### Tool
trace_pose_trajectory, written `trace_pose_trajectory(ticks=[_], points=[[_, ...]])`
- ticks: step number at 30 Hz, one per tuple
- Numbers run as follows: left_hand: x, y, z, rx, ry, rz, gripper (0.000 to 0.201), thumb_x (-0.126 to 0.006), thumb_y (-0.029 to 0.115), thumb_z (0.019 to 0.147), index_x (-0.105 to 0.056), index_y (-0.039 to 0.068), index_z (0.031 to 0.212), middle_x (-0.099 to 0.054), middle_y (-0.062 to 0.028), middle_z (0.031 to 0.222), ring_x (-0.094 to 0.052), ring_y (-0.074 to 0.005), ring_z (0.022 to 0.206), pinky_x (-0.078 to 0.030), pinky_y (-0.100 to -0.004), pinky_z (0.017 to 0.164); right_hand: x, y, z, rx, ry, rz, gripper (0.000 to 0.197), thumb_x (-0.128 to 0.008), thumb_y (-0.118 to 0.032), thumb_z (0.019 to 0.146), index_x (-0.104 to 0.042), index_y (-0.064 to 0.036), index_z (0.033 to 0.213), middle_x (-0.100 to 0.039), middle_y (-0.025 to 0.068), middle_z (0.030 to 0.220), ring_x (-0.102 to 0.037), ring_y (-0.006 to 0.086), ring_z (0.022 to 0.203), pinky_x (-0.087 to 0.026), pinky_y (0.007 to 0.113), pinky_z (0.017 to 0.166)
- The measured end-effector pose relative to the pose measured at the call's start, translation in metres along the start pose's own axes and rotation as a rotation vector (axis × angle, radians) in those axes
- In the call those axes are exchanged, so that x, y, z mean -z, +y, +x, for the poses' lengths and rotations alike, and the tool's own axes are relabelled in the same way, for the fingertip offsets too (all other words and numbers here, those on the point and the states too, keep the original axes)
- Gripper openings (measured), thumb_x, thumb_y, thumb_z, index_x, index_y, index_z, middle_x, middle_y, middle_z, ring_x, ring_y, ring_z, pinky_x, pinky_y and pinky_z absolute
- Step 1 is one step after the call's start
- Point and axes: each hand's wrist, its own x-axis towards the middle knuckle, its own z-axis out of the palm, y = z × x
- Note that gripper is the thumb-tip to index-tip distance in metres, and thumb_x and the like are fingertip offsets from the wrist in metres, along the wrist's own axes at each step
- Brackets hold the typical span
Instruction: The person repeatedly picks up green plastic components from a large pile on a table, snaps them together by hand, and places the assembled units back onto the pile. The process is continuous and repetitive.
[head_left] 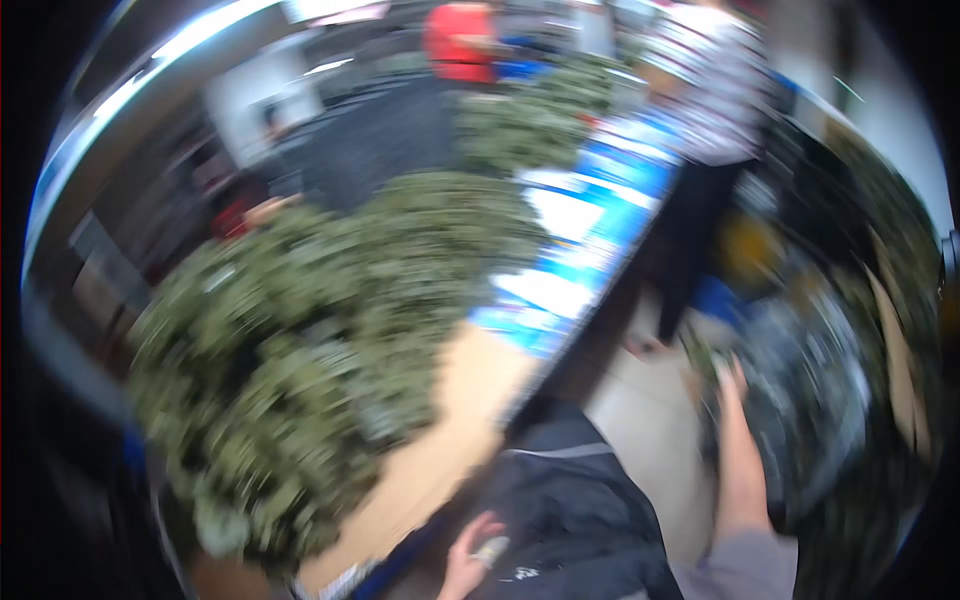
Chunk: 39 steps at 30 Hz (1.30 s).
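Green dried plant heap (300, 350) piled left on tan counter (470, 400); blue-white flat packages (580, 230) far along it. Left hand (470, 560) pinching small pale piece (490, 549); right hand (735, 450) reaching dark bag (810, 400), fingers blurred, cannot tell.

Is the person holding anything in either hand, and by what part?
The left hand seems to grip a small pale object, but blur hides what it is and where it is held. The right hand reaches to a dark bag; grip unclear.

Grey-green plant heap (300, 370) on a tan surface (450, 440); blue-and-white sheets (570, 270) at one o'clock of it. A person in a striped top (715, 80), another in red (460, 40). Black jacket (570, 500) at six o'clock.
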Motion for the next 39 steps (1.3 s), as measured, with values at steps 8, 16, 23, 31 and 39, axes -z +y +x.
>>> trace_pose_trajectory(ticks=[8,16,23,31,39], points=[[-0.010,-0.017,-0.011,0.034,-0.094,0.150,0.050,-0.058,0.022,0.089,-0.040,0.015,0.135,-0.056,-0.0078,0.118,-0.054,-0.0152,0.103,-0.044,-0.0271,0.084,-0.070,-0.009,-0.301,-0.744,-0.865,-0.079,0.033,-0.059,-0.015,0.083,-0.056,-0.0069,0.115,-0.061,0.0073,0.103,-0.059,0.0187,0.086,-0.050,0.036,0.071],[-0.022,-0.013,-0.003,-0.101,-0.054,0.218,0.049,-0.062,0.025,0.087,-0.045,0.015,0.132,-0.060,-0.0075,0.112,-0.057,-0.0188,0.102,-0.044,-0.0298,0.085,0.036,0.040,-0.267,-1.064,-0.270,0.036,0.033,-0.052,-0.018,0.089,-0.053,-0.0092,0.120,-0.059,0.0079,0.111,-0.058,0.0209,0.097,-0.050,0.040,0.077],[-0.012,0.028,0.015,-0.222,-0.033,0.244,0.049,-0.067,0.010,0.080,-0.052,0.010,0.126,-0.063,-0.0082,0.109,-0.059,-0.0190,0.103,-0.043,-0.0303,0.090,0.014,-0.106,-0.194,-0.103,-0.530,0.320,0.052,-0.049,-0.012,0.091,-0.031,-0.0058,0.139,-0.041,0.0089,0.134,-0.049,0.0255,0.115,-0.046,0.037,0.092],[-0.010,0.018,0.020,-0.227,0.077,0.224,0.044,-0.066,0.001,0.077,-0.054,0.002,0.120,-0.065,-0.0111,0.102,-0.060,-0.0191,0.097,-0.044,-0.0291,0.087,-0.159,-0.151,-0.136,0.648,-0.548,0.047,0.063,-0.069,0.001,0.075,-0.044,-0.0072,0.132,-0.045,0.0087,0.127,-0.047,0.0201,0.116,-0.041,0.031,0.096],[0.000,0.035,0.040,-0.102,-0.022,0.104,0.050,-0.069,-0.002,0.075,-0.051,-0.001,0.121,-0.063,-0.0123,0.105,-0.058,-0.0172,0.100,-0.041,-0.0299,0.092,-0.303,-0.097,-0.041,0.134,-0.390,0.206,0.056,-0.069,-0.013,0.081,-0.044,-0.0002,0.129,-0.059,0.0096,0.113,-0.057,0.0151,0.098,-0.045,0.026,0.083]])
